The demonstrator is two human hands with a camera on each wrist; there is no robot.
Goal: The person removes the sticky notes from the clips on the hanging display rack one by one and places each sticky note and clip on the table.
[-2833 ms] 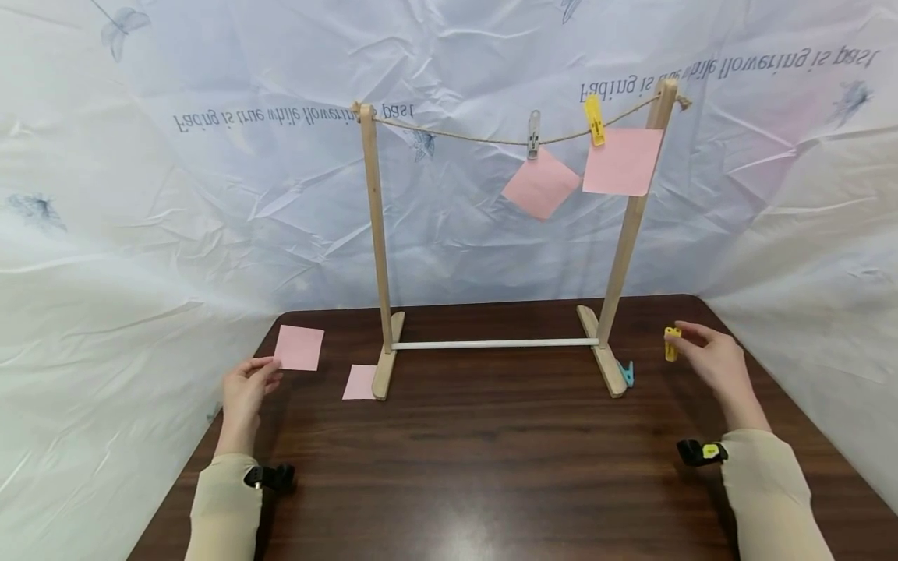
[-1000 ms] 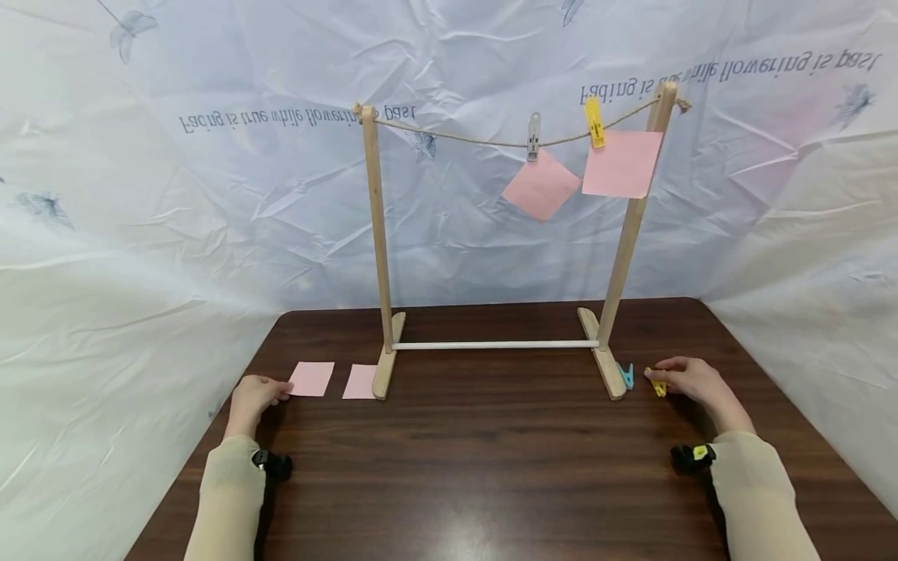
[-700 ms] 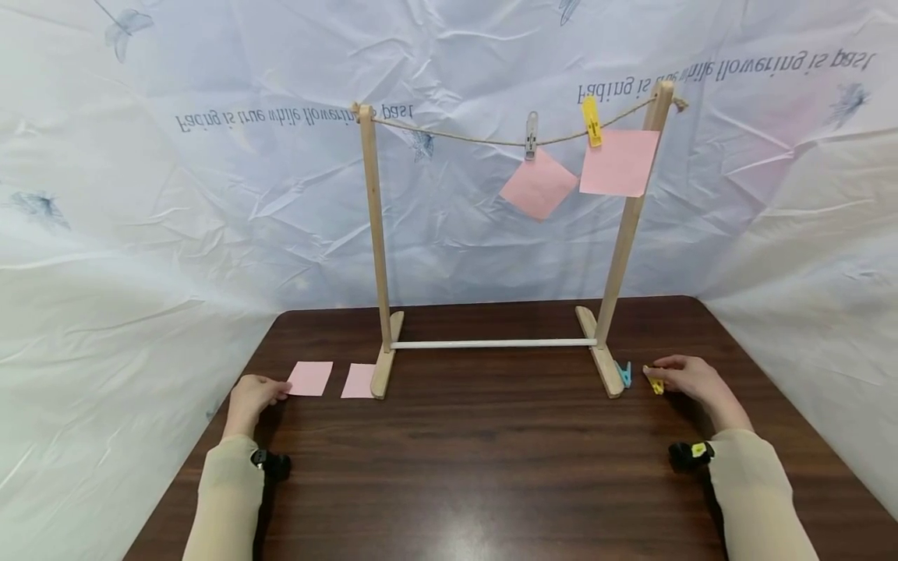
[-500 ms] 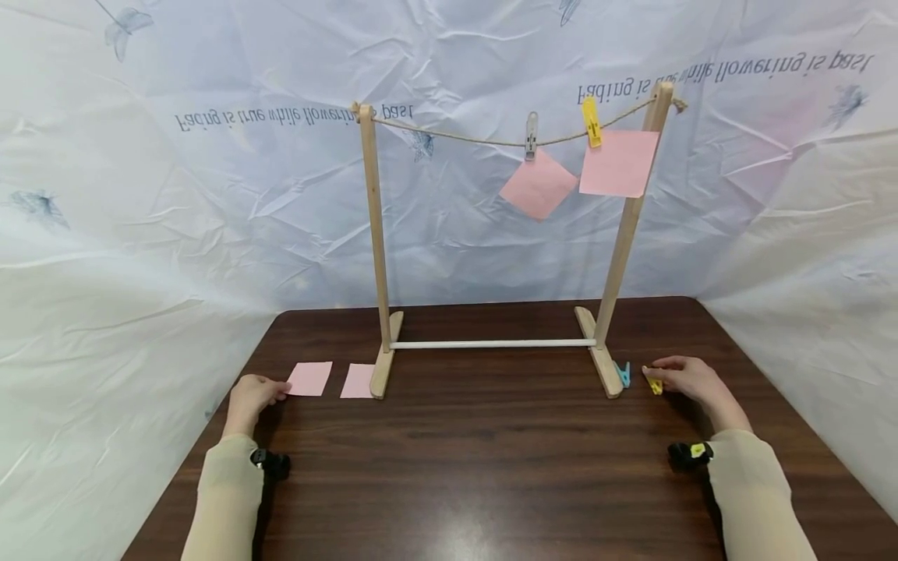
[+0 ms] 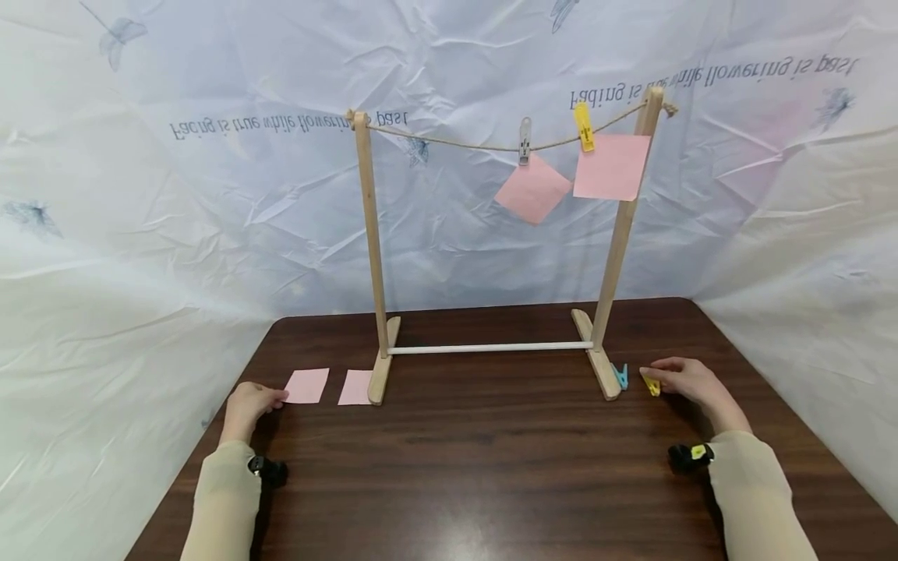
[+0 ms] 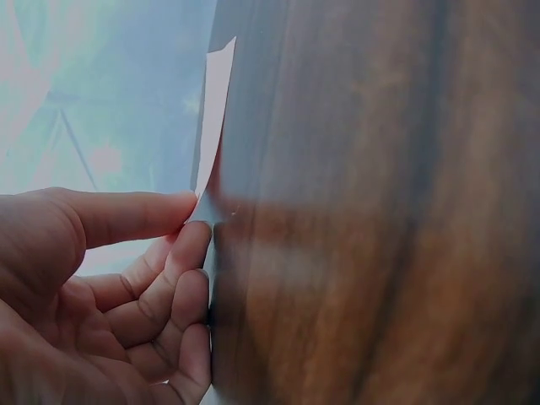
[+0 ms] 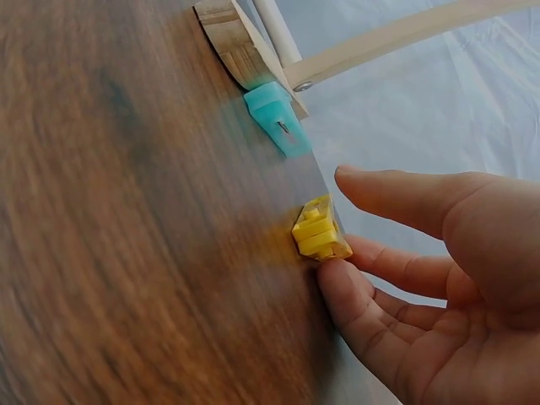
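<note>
My left hand [image 5: 250, 407] pinches the corner of a square pink paper sheet [image 5: 306, 386] between thumb and fingers. In the left wrist view, that paper [image 6: 218, 110] rises slightly curved from the fingertips, close over the table. My right hand [image 5: 691, 382] is beside a yellow clothespin [image 5: 652, 384] on the table. The right wrist view has fingertips touching the clothespin's [image 7: 319, 229] near end, while the thumb [image 7: 371, 190] stands apart from it. A light blue clothespin [image 5: 621, 376] lies just left of the yellow one, against the rack's right foot.
A wooden rack [image 5: 371, 234] with a rope [image 5: 449, 142] stands at the back. Grey [image 5: 525, 142] and yellow [image 5: 584, 127] clothespins hold two pink sheets [image 5: 610, 167] on the rope. Another pink sheet [image 5: 354, 387] lies by the left foot. A white rod [image 5: 491, 347] joins the feet.
The left hand has lowered its paper from farther back to near the other sheet. My right hand has brought the yellow clothespin down beside the blue one, its thumb now apart.
</note>
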